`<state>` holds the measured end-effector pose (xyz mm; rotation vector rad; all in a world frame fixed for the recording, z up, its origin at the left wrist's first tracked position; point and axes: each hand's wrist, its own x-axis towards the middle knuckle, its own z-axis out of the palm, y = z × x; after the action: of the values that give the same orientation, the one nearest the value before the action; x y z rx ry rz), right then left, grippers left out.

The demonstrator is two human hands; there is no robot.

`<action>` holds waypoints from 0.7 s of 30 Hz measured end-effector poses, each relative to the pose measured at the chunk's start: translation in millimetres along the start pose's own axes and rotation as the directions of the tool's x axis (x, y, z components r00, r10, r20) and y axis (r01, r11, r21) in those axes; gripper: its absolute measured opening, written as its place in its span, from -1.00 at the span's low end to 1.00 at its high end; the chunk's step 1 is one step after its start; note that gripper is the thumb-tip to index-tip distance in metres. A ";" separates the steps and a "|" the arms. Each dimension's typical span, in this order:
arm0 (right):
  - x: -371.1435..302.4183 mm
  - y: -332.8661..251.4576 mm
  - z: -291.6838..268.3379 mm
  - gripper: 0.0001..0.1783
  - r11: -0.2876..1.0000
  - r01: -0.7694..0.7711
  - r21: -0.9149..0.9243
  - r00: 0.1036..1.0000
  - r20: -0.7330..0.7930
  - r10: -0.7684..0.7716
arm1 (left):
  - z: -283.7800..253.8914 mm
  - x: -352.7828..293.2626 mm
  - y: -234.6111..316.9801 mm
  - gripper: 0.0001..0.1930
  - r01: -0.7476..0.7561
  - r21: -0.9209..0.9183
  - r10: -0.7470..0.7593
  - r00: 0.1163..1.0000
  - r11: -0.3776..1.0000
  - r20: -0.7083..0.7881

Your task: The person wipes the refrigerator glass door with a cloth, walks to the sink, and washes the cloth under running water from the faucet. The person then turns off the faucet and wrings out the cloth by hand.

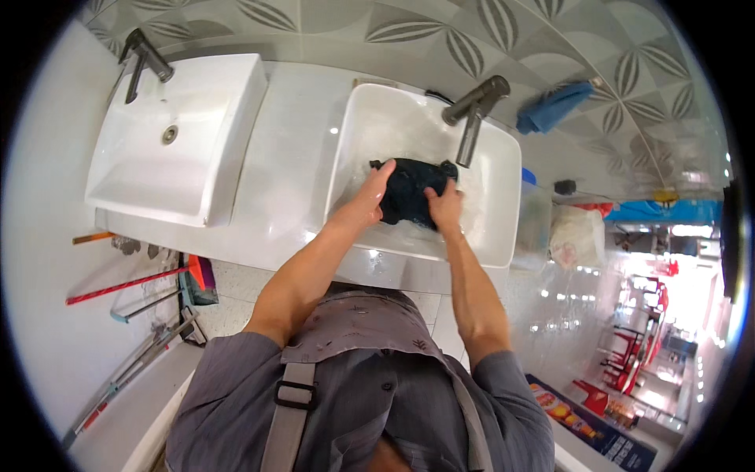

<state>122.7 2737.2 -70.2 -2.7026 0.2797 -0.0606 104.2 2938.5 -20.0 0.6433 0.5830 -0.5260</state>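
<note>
While both hands are scrubbing, left hand [370,197] & right hand [445,206] fingers are clamping dark wet cloth [409,197] in white rectangular ceramic basin [503,212], grey metal tap [474,110] at 1 o'clock; rinsing prob. needs tap on.

A white plastic bag [576,236] sits on the floor right of the right hand [445,206], just past the basin. Well below and right of that hand, a long dark-blue sign [598,429] lies flat, with an orange and yellow picture at its upper end.
</note>
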 end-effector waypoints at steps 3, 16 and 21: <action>-24.8 -65.6 -13.3 -0.58 0.875 -0.020 0.483 0.986 0.153 -0.061 | 1.2 2.2 7.1 -0.47 0.105 -0.082 -0.102 0.994 0.991 0.042; 7.0 -7.0 -19.2 -0.70 0.965 0.252 -0.069 0.952 -0.163 -0.260 | 3.7 19.4 -23.2 -0.69 -0.005 0.069 0.001 0.998 0.998 0.062; -9.7 12.8 -19.8 -0.39 0.990 -0.130 -0.056 0.988 -0.088 0.125 | -28.0 -5.2 -11.2 -0.35 -0.322 0.708 0.350 0.930 0.628 0.113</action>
<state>109.1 2719.8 -57.4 -2.7398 0.4868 -0.1302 84.3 2951.2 -39.4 1.4953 0.2483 -0.3719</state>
